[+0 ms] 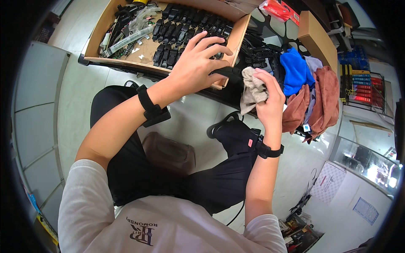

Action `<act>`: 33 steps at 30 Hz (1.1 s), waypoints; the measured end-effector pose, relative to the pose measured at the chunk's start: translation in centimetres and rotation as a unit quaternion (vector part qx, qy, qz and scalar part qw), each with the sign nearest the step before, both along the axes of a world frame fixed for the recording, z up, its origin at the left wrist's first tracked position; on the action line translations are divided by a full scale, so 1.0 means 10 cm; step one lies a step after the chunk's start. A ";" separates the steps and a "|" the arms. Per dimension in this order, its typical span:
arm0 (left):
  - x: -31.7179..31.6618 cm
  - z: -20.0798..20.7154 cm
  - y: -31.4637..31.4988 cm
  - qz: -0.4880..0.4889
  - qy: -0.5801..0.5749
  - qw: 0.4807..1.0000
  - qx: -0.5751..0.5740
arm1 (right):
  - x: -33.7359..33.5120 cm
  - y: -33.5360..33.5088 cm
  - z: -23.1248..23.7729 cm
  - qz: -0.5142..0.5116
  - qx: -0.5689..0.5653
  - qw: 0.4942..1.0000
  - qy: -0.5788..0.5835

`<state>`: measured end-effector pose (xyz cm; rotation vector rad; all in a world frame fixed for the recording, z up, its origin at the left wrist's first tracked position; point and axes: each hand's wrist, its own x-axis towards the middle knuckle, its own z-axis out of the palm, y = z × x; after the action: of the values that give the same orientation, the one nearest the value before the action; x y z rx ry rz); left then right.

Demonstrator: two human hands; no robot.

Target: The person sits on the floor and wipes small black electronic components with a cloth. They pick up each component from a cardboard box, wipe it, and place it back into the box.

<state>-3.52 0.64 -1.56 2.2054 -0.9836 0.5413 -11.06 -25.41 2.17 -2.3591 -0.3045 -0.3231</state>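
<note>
My left hand (201, 63) is over the right end of an open tan box (241, 40). Its thumb and forefinger pinch a black strap-like piece (233, 75), while the other fingers spread out. Part of that piece is hidden by the hand, and its exact kind is unclear. My right hand (271, 95) grips a crumpled beige cloth (253, 90) close beside the black piece's right end. Inside the box, small black buckle-like pieces (171, 33) lie in rows. Both wrists carry black bands with small devices.
Loose wires and a clear plastic bag (141, 21) fill the box's left side. Right of it lie black straps (257, 50), a blue cloth (296, 71) and brown cloths (325, 99). A red package (278, 10) sits farther back. A dark brown stool (168, 154) is between my legs.
</note>
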 end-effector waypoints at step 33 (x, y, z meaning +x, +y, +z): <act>-0.09 -0.03 -0.02 0.026 -0.023 0.999 0.028 | 0.04 0.10 0.04 0.049 -0.019 0.997 0.053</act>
<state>-4.42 0.48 -1.88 2.2841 -0.9772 0.5965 -10.65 -24.46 2.61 -2.3795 -0.3781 -0.1469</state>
